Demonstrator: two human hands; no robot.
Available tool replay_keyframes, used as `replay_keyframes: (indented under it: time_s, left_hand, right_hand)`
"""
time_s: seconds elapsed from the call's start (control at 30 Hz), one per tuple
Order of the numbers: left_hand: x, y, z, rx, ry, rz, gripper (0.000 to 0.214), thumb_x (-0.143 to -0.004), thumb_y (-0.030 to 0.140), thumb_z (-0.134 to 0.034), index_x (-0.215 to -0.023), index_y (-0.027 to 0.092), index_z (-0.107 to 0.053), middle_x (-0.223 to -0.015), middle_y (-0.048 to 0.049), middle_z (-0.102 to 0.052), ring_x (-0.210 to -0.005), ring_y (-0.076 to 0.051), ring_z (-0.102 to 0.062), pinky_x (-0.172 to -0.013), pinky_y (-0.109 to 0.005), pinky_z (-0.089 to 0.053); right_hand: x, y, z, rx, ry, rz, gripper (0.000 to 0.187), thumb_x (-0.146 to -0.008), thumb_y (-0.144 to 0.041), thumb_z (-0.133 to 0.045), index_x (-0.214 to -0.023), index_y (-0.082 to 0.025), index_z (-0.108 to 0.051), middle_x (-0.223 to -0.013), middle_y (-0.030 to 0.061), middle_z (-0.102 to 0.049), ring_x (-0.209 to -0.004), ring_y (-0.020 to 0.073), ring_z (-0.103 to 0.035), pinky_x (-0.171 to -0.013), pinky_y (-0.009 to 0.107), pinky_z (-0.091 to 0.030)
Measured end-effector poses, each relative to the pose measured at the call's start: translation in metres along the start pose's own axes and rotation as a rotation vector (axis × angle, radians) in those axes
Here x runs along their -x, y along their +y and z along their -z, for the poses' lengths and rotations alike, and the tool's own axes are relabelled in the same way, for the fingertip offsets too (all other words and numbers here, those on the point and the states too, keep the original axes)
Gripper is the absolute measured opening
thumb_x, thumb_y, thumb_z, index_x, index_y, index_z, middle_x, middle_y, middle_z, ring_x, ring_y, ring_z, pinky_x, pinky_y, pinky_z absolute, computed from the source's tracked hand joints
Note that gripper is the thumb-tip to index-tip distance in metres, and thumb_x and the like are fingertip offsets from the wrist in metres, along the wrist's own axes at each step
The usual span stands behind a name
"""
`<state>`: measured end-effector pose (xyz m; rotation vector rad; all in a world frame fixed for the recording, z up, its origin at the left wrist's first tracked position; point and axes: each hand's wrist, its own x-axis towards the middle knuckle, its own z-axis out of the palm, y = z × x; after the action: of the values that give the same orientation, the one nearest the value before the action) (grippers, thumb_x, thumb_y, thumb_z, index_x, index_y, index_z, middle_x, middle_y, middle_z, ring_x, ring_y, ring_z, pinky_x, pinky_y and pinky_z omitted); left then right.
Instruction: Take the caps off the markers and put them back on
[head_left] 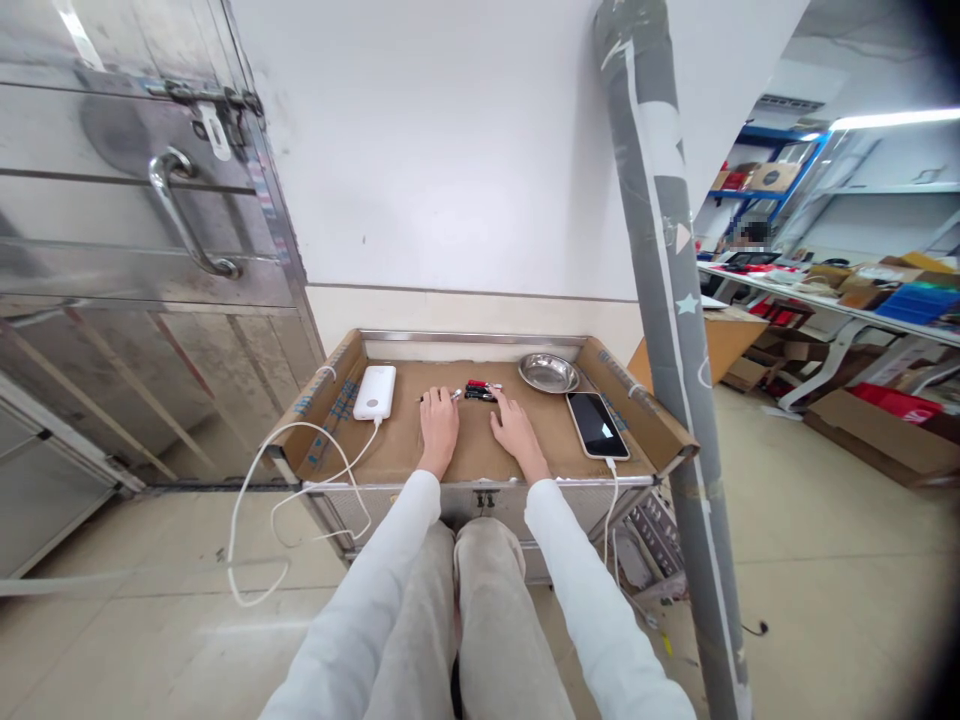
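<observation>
My left hand (438,428) lies flat, palm down, on the brown cardboard-covered table top (480,455), fingers stretched toward a small pen-like item (447,396). Beside it my right hand (511,428) also rests palm down with fingers extended, its tips close to a small cluster of red and black markers (480,390). Neither hand holds anything. A round steel dish (548,373) stands further back to the right.
A white power bank (375,392) with a white cable (262,500) lies at the left. A smartphone (596,425) lies at the right, plugged in. A grey wrapped pole (667,330) stands right of the table, a steel door (135,240) at left. A distant person sits by shelves.
</observation>
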<state>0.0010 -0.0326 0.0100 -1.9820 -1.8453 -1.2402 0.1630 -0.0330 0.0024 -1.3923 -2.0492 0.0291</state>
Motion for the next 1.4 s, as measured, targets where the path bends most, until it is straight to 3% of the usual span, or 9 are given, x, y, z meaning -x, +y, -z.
replay_keyframes:
  time_s: [0.3, 0.5, 0.67, 0.8, 0.97, 1.2, 1.4]
  left_hand:
    - [0.007, -0.004, -0.012, -0.117, -0.016, 0.023, 0.021, -0.089, 0.011, -0.032, -0.093, 0.012, -0.052, -0.097, -0.0166, -0.056, -0.095, -0.026, -0.054, -0.083, -0.038, -0.047]
    - [0.002, 0.001, -0.01, -0.29, -0.162, -0.03, 0.026, -0.086, 0.003, -0.031, -0.1, 0.007, -0.053, -0.102, -0.018, -0.055, -0.098, -0.026, -0.053, -0.085, -0.037, -0.046]
    - [-0.001, 0.002, -0.014, -0.164, -0.221, -0.219, 0.025, -0.086, 0.004, -0.035, -0.103, 0.009, -0.053, -0.099, -0.0137, -0.055, -0.098, -0.023, -0.054, -0.089, -0.036, -0.045]
    - [-0.003, 0.004, -0.021, -0.066, -0.25, -0.275, 0.021, -0.088, 0.008, -0.038, -0.102, 0.012, -0.054, -0.101, -0.0122, -0.056, -0.096, -0.022, -0.054, -0.09, -0.036, -0.045]
    - [-0.006, 0.008, -0.025, -0.047, -0.299, -0.248, 0.017, -0.091, 0.015, -0.041, -0.096, 0.012, -0.056, -0.1, -0.0125, -0.057, -0.096, -0.023, -0.054, -0.09, -0.038, -0.044]
    - [-0.008, 0.008, -0.025, 0.022, -0.326, -0.216, 0.013, -0.091, 0.017, -0.044, -0.092, 0.014, -0.057, -0.096, -0.0099, -0.057, -0.096, -0.021, -0.054, -0.09, -0.038, -0.044]
    - [-0.007, 0.005, -0.028, 0.103, -0.301, -0.195, 0.012, -0.091, 0.015, -0.045, -0.089, 0.015, -0.057, -0.095, -0.0085, -0.057, -0.096, -0.02, -0.054, -0.09, -0.037, -0.044]
  right_hand:
    - [-0.006, 0.003, -0.006, 0.025, -0.009, 0.037, 0.044, -0.089, -0.013, -0.037, -0.128, -0.023, -0.053, -0.137, 0.0103, -0.046, -0.125, 0.0213, -0.041, -0.104, 0.04, -0.037]
    - [-0.01, 0.001, -0.008, 0.05, -0.027, 0.045, 0.043, -0.089, -0.013, -0.039, -0.127, -0.027, -0.055, -0.137, 0.0076, -0.045, -0.127, 0.0213, -0.038, -0.105, 0.04, -0.035]
    - [-0.01, -0.002, -0.003, 0.057, 0.025, 0.066, 0.04, -0.086, -0.009, -0.04, -0.115, -0.023, -0.062, -0.126, 0.0076, -0.053, -0.117, 0.0215, -0.044, -0.101, 0.037, -0.038]
    - [-0.01, -0.003, -0.001, 0.108, 0.066, 0.023, 0.035, -0.085, -0.007, -0.038, -0.108, -0.018, -0.063, -0.11, 0.0094, -0.059, -0.103, 0.0222, -0.048, -0.095, 0.035, -0.04]
    - [-0.01, -0.001, -0.003, 0.214, 0.058, -0.058, 0.031, -0.086, -0.01, -0.039, -0.109, -0.015, -0.06, -0.107, 0.0114, -0.058, -0.099, 0.0232, -0.048, -0.09, 0.035, -0.039]
    - [-0.009, -0.001, -0.004, 0.267, 0.014, -0.046, 0.021, -0.09, -0.018, -0.041, -0.098, -0.017, -0.06, -0.1, 0.0098, -0.059, -0.096, 0.023, -0.049, -0.086, 0.033, -0.037]
    - [-0.009, 0.0, -0.005, 0.304, 0.012, -0.073, 0.022, -0.091, -0.021, -0.043, -0.106, -0.017, -0.058, -0.104, 0.0099, -0.059, -0.099, 0.0233, -0.049, -0.084, 0.034, -0.036]
